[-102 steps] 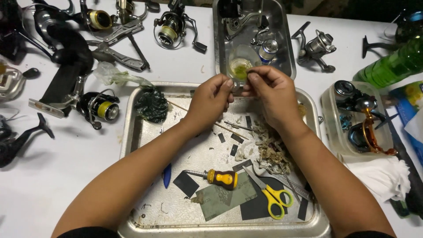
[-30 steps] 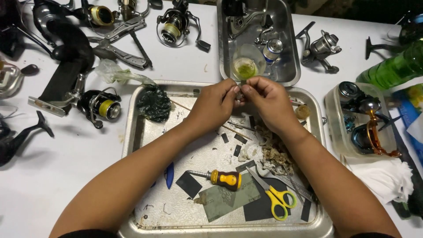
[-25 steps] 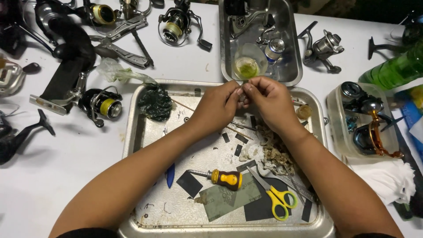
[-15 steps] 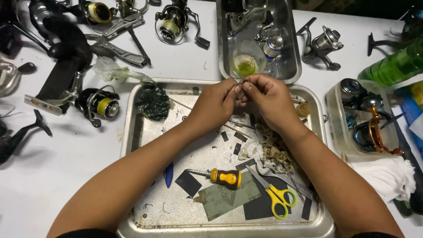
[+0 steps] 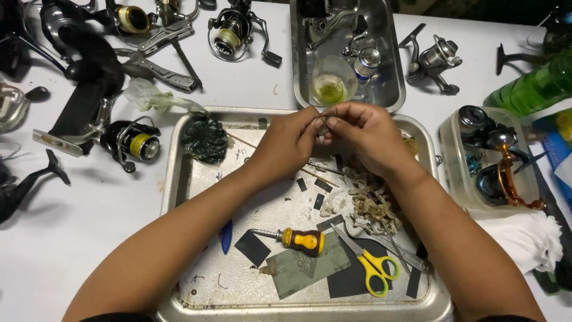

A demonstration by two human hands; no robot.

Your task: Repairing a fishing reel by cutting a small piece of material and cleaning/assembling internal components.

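Item: small part [image 5: 322,132], pinched between my left hand [image 5: 286,143] and right hand [image 5: 366,136]; I would keep it over the metal tray [image 5: 179,179], grip light.

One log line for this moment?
left hand: pinching small part | right hand: pinching same part | over: metal tray | screwdriver, scissors: lying in tray

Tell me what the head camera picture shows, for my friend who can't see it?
Two bare hands, left hand and right hand, pinch one tiny part together above a big dented metal tray. In the tray lie a stubby yellow-handled screwdriver and yellow-handled scissors; fishing reels sit around on the white table.
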